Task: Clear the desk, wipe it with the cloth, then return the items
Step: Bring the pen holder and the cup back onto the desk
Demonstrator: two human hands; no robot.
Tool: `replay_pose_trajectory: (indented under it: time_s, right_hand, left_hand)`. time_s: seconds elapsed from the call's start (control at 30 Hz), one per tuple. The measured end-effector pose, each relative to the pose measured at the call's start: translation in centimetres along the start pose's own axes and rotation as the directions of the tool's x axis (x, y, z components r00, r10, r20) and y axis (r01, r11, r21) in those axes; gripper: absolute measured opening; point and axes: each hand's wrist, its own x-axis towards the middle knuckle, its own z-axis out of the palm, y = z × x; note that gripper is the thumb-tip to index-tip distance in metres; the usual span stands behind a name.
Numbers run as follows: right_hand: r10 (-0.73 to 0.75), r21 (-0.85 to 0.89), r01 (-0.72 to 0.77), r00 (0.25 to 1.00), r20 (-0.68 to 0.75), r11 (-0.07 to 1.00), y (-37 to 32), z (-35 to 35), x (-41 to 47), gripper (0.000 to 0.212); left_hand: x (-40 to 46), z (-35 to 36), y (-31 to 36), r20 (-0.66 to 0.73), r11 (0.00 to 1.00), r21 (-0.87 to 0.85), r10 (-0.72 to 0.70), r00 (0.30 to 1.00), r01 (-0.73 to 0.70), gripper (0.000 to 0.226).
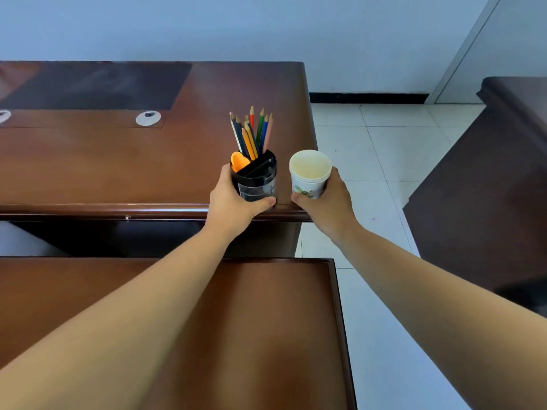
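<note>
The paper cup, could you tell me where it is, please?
In the right hand, at the desk's near right corner, just right of the pencil holder.

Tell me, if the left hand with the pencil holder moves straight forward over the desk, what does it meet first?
Probably nothing: beyond the left hand and the pencil holder only bare desk shows up to the far edge, then the wall. The paper cup stays alongside.
</note>
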Motion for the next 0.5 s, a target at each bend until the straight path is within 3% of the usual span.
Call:
replay_pose_trajectory:
  time_s: [0.5]
  right_hand:
    - [0.14,0.081,-0.146,0.988,0.067,0.986,3.0,-4.2,-23.9,0.068]
  left_hand:
    - [-13.5,-0.2,5.0,0.379,0.987,-0.143,0.128,0.916,-0.079,0.095]
